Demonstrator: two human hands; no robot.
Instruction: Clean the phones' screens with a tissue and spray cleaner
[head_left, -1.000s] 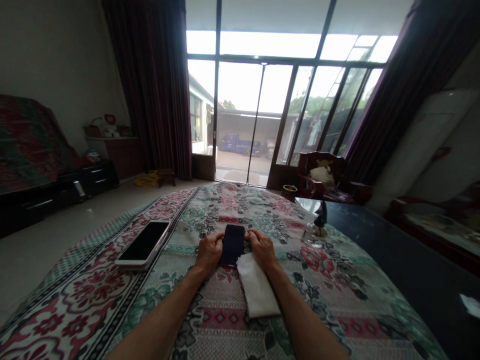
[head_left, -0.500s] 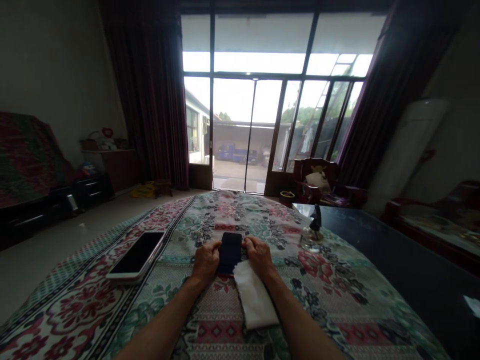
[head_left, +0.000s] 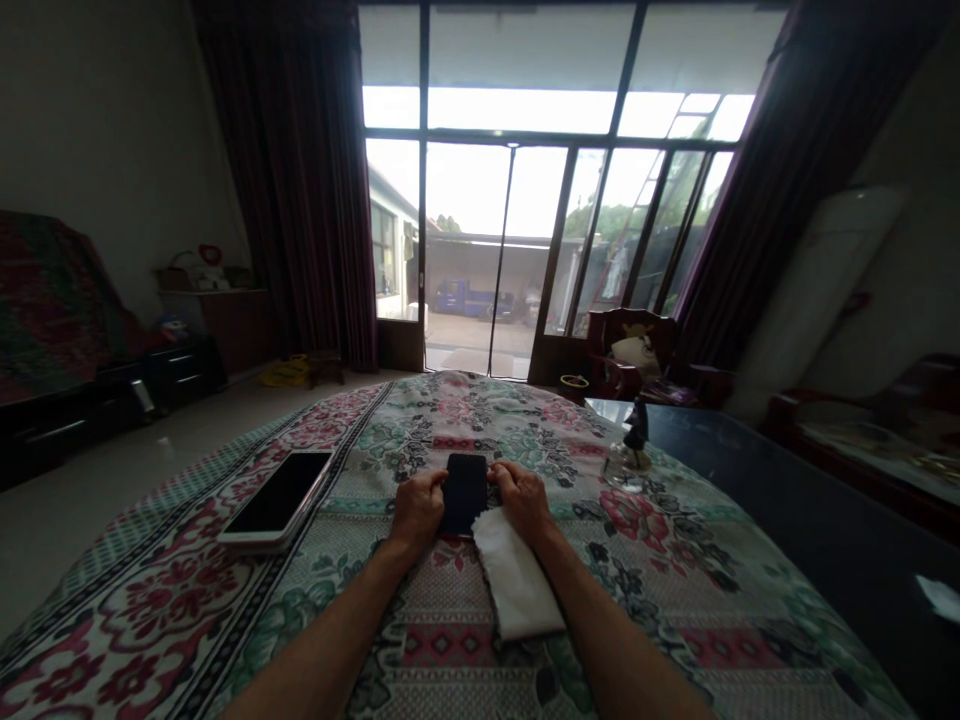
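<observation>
Dark-blue, flat rectangular device (head_left: 466, 495): located over the pink, green and grey floral cloth (head_left: 442, 645), between the hands. Left hand (head_left: 417, 510) pinches its left edge; right hand (head_left: 521, 498) pinches its upper right edge. White folded cloth (head_left: 516, 585) lies along the right wrist; whether the right hand also grips it cannot be told. Risk, as judged: support is at narrow side edges only, so uneven pressure or a smooth casing could let the device slip; the white folded cloth could snag and drag. Clearance: open floral cloth extends ahead. Leftward, a white-framed, black-faced slab (head_left: 277, 500) lies well apart. Rightward, a clear bottle with black top (head_left: 636, 445) stands near the glossy dark worktop (head_left: 720, 460); a wide sweep could topple it.
</observation>
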